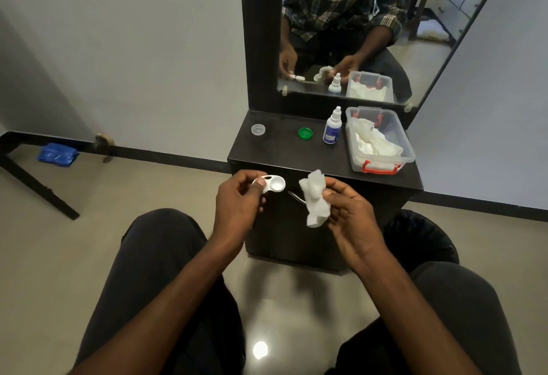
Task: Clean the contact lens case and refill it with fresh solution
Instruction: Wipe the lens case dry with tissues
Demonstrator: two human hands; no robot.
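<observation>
My left hand (237, 202) pinches a white contact lens case (274, 183) by its left well, thumb on top; the right well faces up, uncapped. My right hand (350, 211) grips a crumpled white tissue (314, 199) a little to the right of the case, not touching it. On the dark cabinet top (281, 149) behind stand a small white solution bottle (332, 127) with a blue label, a green cap (305, 133) and a clear cap (258, 129).
A clear plastic box (382, 164) with red latches holds white tissues at the cabinet's right. A mirror (415, 57) stands behind. A thin metal handle (296, 197) juts from the cabinet front between my hands. A black bin (421, 241) sits by my right knee.
</observation>
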